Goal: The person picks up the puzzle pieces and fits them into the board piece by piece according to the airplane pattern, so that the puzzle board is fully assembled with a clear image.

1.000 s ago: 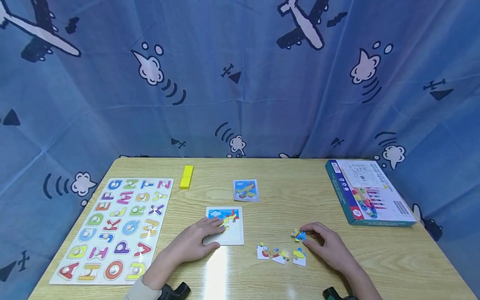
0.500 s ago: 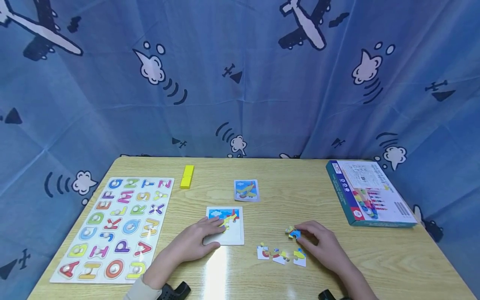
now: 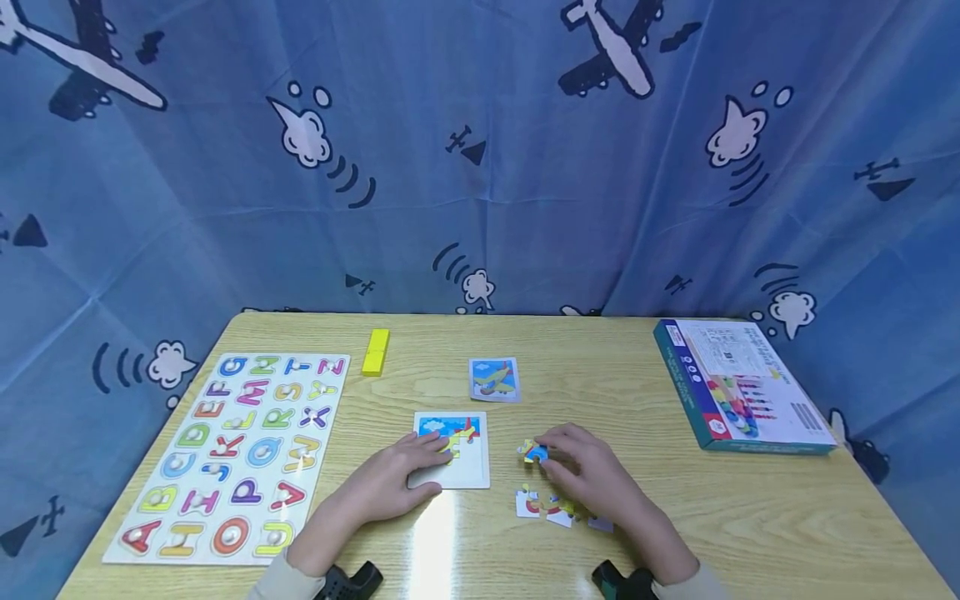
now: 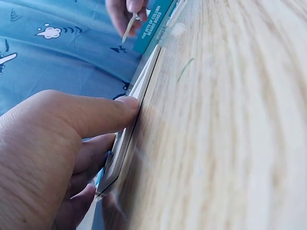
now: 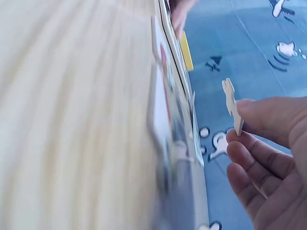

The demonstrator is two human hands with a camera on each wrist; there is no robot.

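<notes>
My left hand (image 3: pixel 397 473) rests on the left side of a small white-framed puzzle board (image 3: pixel 472 475). Its fingers lie over the partly filled plane picture, and the thumb (image 4: pixel 127 108) touches the board's near edge in the left wrist view. To the right of the board, my right hand (image 3: pixel 588 467) pinches a blue and yellow jigsaw piece (image 3: pixel 535 452) between thumb and fingers. The right wrist view shows this thin piece (image 5: pixel 232 108) edge-on, raised off the table. Below that hand lie more loose jigsaw pieces (image 3: pixel 527 504), some partly covered by it.
A picture card (image 3: pixel 494 380) of a yellow plane lies behind the board. Left of it are a yellow block (image 3: pixel 376 352) and a big alphabet peg board (image 3: pixel 225 467). A flat boxed set (image 3: pixel 742 387) sits at the back right. A blue printed curtain (image 3: pixel 480 167) hangs behind the table.
My right hand has carried the jigsaw piece leftward toward the puzzle board, passing over the loose pieces. My left hand has stayed on the board.
</notes>
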